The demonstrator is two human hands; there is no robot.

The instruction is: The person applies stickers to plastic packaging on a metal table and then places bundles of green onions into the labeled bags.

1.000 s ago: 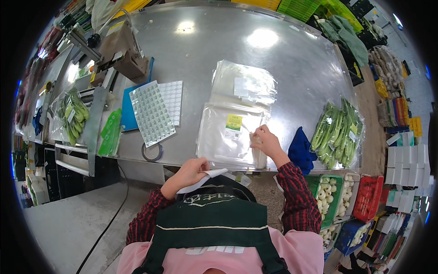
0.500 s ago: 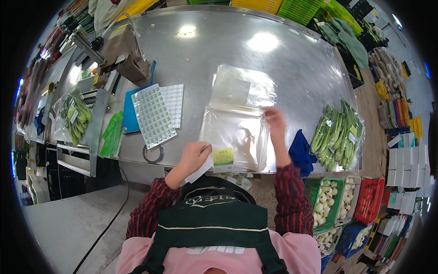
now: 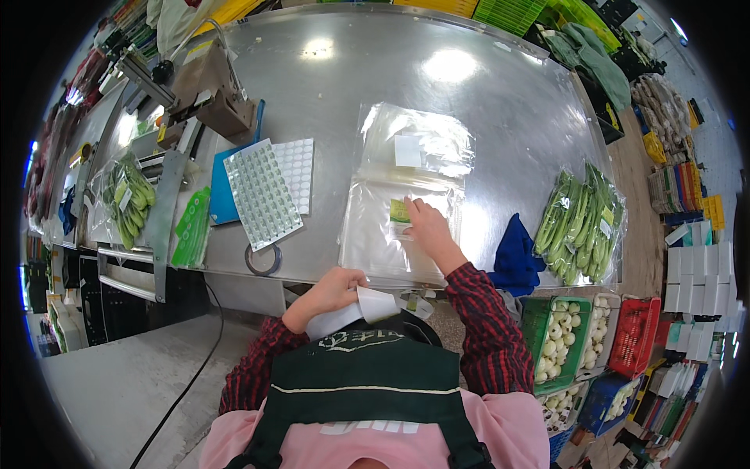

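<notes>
My left hand point(image 3: 330, 293) is closed on a curling white strip of label backing paper point(image 3: 379, 303) at the table's front edge. Over a pile of clear plastic bags point(image 3: 367, 248), my right hand point(image 3: 431, 232) has its fingertips and thumb at the right edge of a yellow-green label point(image 3: 399, 211). Those fingers partly cover the label, which lies on or just above the top bag. Farther back, more clear bags point(image 3: 445, 148) overlap the pile, with a pale square point(image 3: 408, 151) on them.
A sheet of green-printed stickers point(image 3: 263, 195), a blue clipboard point(image 3: 223, 187) and a tape roll point(image 3: 263, 260) lie left, beside a brown sealing machine point(image 3: 211, 94). To the right are a blue cloth point(image 3: 517, 258) and bagged green vegetables point(image 3: 580, 227). Crates of white vegetables point(image 3: 560, 344) stand below.
The yellow-green label has come off the strip in my left hand and is now at the bags under my right hand. My right hand has moved left and nearer; the bags have shifted slightly.
</notes>
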